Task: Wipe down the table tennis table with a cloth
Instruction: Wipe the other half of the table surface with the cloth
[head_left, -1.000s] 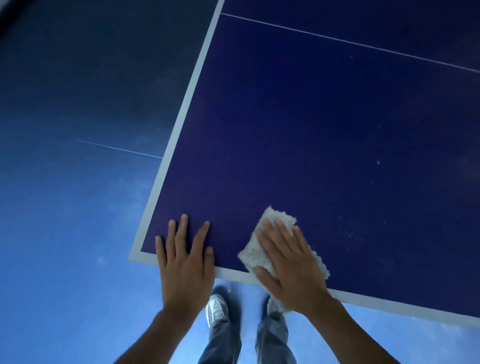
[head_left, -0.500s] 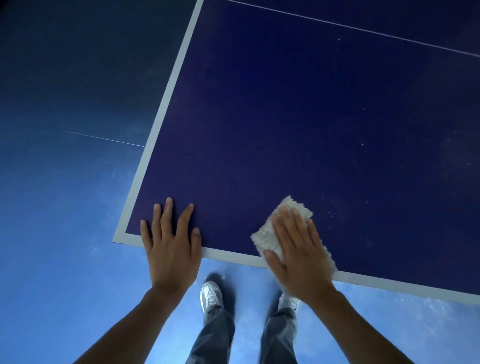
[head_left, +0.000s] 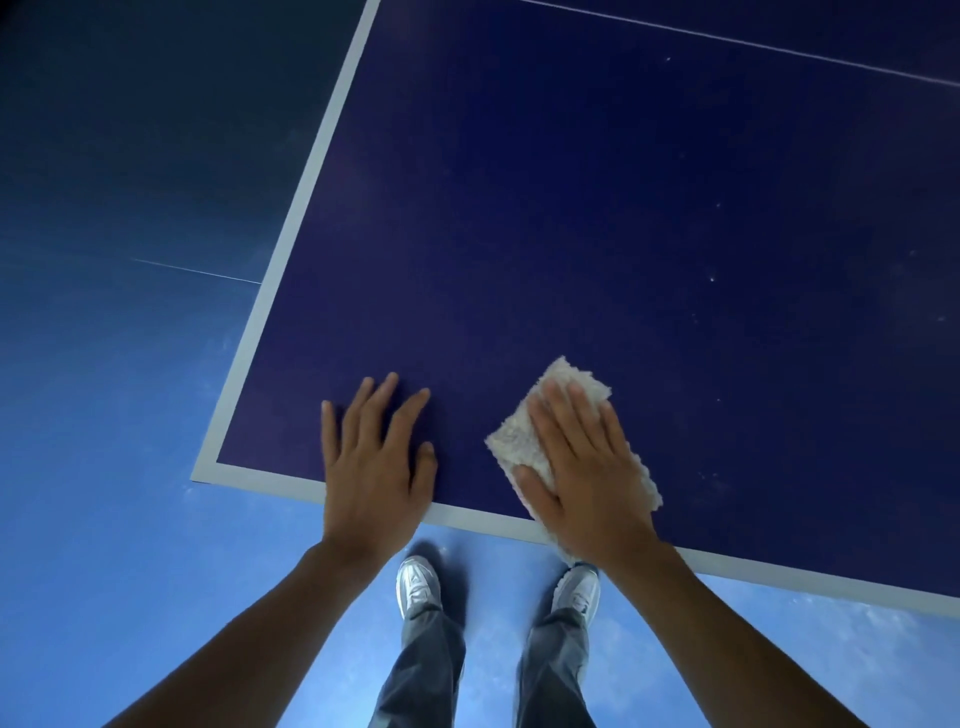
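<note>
The dark blue table tennis table (head_left: 597, 218) with a white border fills the upper right of the head view; its near-left corner is at lower left. A fluffy white cloth (head_left: 517, 441) lies on the table by the near edge. My right hand (head_left: 582, 473) presses flat on the cloth with straight fingers, and part of the cloth hangs over the edge under my wrist. My left hand (head_left: 374, 457) rests flat on the bare table surface to the left of the cloth, fingers spread.
A thin white centre line (head_left: 753, 44) crosses the table at the top right. Small pale specks dot the surface right of the cloth. Below the table edge are the blue floor (head_left: 104, 467) and my own legs and grey shoes (head_left: 418, 584).
My right hand has slid the cloth rightward along the near edge, away from the corner. My left hand has also shifted right along the edge. The view has moved a little.
</note>
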